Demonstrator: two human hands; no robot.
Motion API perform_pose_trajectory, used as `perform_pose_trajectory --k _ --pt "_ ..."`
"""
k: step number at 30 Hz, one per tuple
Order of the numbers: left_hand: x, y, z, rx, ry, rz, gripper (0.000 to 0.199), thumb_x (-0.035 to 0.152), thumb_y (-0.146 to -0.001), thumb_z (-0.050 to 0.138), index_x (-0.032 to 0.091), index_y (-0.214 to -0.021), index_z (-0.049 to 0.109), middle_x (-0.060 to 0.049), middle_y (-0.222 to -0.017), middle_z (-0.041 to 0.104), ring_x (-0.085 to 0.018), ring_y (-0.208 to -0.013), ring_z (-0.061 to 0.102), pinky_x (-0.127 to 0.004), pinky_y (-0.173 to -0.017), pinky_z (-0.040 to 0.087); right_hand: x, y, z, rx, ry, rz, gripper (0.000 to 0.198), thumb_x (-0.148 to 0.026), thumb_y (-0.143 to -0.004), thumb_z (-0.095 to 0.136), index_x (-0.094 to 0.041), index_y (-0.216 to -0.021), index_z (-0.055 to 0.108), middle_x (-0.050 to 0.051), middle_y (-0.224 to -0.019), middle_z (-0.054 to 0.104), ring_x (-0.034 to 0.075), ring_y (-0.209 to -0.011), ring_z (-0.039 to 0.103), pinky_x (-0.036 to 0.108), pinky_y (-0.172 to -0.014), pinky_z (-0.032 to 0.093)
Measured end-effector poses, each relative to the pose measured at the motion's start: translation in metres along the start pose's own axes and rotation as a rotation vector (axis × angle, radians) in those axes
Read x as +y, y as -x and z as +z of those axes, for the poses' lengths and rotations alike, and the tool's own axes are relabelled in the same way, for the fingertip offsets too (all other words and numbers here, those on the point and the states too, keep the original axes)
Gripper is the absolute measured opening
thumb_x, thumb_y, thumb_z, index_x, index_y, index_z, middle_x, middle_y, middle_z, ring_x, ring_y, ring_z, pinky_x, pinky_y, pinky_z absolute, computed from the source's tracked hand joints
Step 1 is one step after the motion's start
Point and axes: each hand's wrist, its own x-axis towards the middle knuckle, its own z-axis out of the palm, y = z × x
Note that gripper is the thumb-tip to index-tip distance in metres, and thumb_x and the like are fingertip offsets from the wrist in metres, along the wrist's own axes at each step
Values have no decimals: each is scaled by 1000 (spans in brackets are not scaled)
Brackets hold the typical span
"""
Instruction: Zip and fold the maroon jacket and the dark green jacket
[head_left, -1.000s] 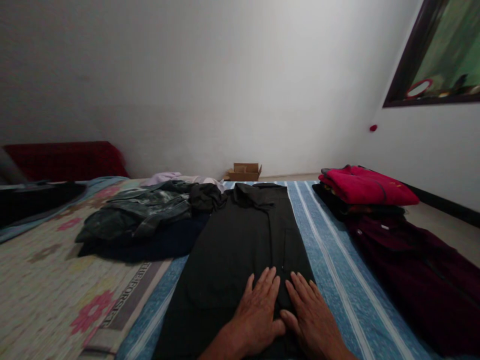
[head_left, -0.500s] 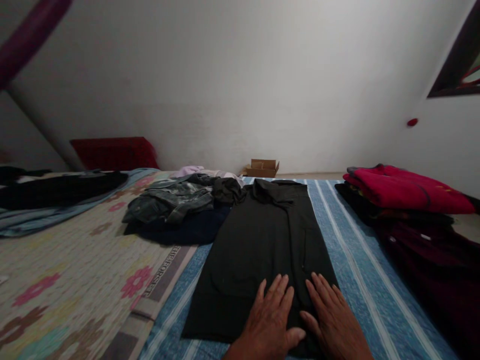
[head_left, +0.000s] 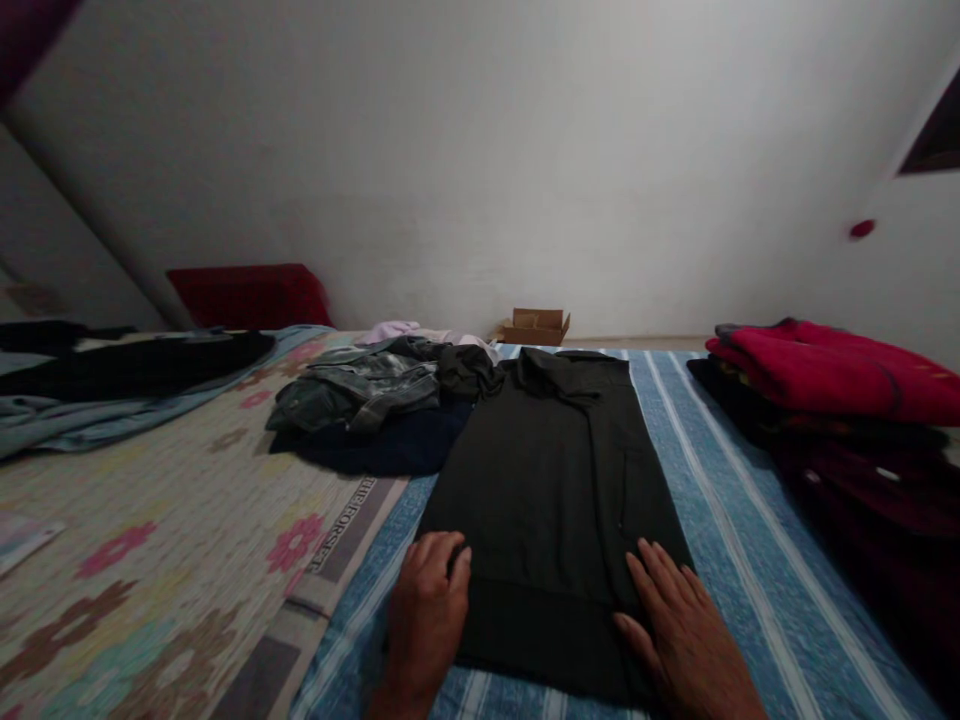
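A dark jacket (head_left: 540,490) lies flat and long on the blue striped cloth, its collar at the far end and a zipped pocket on its right side. On the near left edge of this jacket is my left hand (head_left: 429,600), fingers bent and closed at the fabric; their tips are partly hidden. My right hand (head_left: 679,620) rests palm down on the near right part, fingers stretched out. A pile of crumpled clothes (head_left: 367,400), with a grey plaid piece on top, touches the jacket's far left side.
To the right stands a stack of folded clothes (head_left: 832,370), red on top, with a maroon garment (head_left: 885,520) below. Dark and light-blue clothes (head_left: 142,380) lie at the left on a flowered cover (head_left: 202,500). A cardboard box (head_left: 536,326) sits by the wall.
My left hand has moved left from the jacket's middle to its near left edge, and its fingers have bent. The right hand stays on the right side. The view has shifted slightly.
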Motion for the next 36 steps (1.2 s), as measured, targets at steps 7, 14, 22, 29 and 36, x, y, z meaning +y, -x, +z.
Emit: perform_pose_trajectory --k 7,14,22,29,36 --pt "-13 -11 -4 -117 -64 -106 13 29 -74 53 19 -76 60 -6 -87 63 -23 -88 59 -36 -81 48 0 2 0 8 -19 14 63 -60 -85 36 -16 -130 48 11 -141 36 30 -130 31 51 -103 29" --pt "-10 -11 3 -153 -194 -73 16 25 -79 47 17 -78 60 -8 -87 61 -24 -87 57 -36 -80 46 0 2 -1 0 -18 19 63 -59 -85 37 -17 -130 48 11 -141 36 30 -130 31 51 -103 29" --pt "-4 -10 3 -166 -294 21 20 18 -81 40 18 -71 58 -8 -79 59 -23 -80 54 -36 -76 45 -2 0 -3 -16 -16 22 62 -59 -85 38 -16 -129 49 11 -141 36 30 -130 31 52 -103 30" --pt "-19 -9 4 -66 -42 6 22 21 -81 37 21 -69 56 -6 -77 62 -20 -77 58 -34 -74 48 2 1 4 30 -22 9 61 -59 -84 39 -18 -128 51 10 -141 37 30 -130 31 51 -103 30" --pt "-20 -12 -39 -140 116 -148 24 34 -79 39 22 -69 56 -3 -79 64 -18 -80 61 -29 -75 49 0 2 1 11 1 10 62 -59 -84 39 -17 -128 51 11 -140 38 31 -128 34 51 -102 32"
